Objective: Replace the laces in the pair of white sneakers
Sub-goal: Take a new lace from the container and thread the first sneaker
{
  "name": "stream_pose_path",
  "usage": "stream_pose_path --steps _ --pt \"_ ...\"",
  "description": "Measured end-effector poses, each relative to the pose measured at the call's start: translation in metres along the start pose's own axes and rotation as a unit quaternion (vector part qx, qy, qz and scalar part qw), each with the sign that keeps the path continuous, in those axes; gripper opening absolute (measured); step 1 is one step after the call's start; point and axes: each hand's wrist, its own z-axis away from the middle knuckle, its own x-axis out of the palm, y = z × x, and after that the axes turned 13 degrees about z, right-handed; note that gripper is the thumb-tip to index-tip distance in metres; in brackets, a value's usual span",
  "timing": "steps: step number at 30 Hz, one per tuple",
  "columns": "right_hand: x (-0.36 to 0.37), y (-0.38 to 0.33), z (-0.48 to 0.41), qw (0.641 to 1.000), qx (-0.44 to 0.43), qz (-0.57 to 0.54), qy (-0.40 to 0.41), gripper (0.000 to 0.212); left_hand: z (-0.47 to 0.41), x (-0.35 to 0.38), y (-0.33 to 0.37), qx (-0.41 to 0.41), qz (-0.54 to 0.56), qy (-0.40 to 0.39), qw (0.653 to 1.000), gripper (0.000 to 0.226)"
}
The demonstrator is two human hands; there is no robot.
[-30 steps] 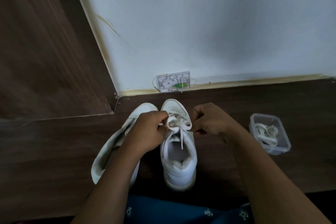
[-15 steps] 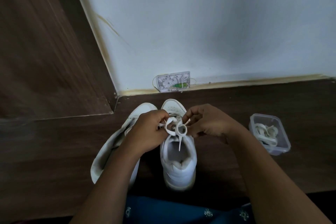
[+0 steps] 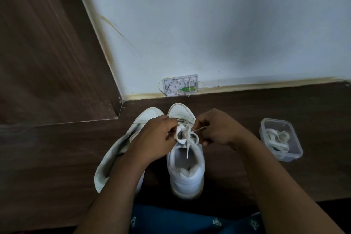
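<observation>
Upright sneaker [image 3: 187,175] stands on the floor [image 3: 247,176] near its wall [image 3: 209,34] edge, toe to the wall, heel toward the person — long axis straight away from the body. Lace [image 3: 187,136] sits on top as a half-formed bow, between the hands, both equally near. Left hand [image 3: 157,137] pinches the left loop; right hand [image 3: 218,129] pinches the thin free end, drawn rightward. Next pull judged sideways, across that axis. Exact pinch points hidden by knuckles; eyelets unresolvable. Second sneaker [image 3: 114,157] lies on its side under the left forearm — lacing unseen.
</observation>
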Motion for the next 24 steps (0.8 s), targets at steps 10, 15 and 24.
stream_pose_path --steps 10,15,24 --pt "0.006 -0.003 -0.007 0.992 0.038 0.117 0.025 0.008 0.0 -0.004 -0.006 0.04 0.02 -0.048 0.998 0.011" --pt "0.007 -0.003 -0.007 0.985 0.044 0.16 0.037 0.01 0.0 -0.003 -0.012 0.035 0.022 -0.049 0.998 0.013" --pt "0.006 -0.003 -0.001 0.987 0.013 0.159 0.034 0.015 0.003 -0.002 -0.009 -0.005 0.066 -0.043 0.997 0.017"
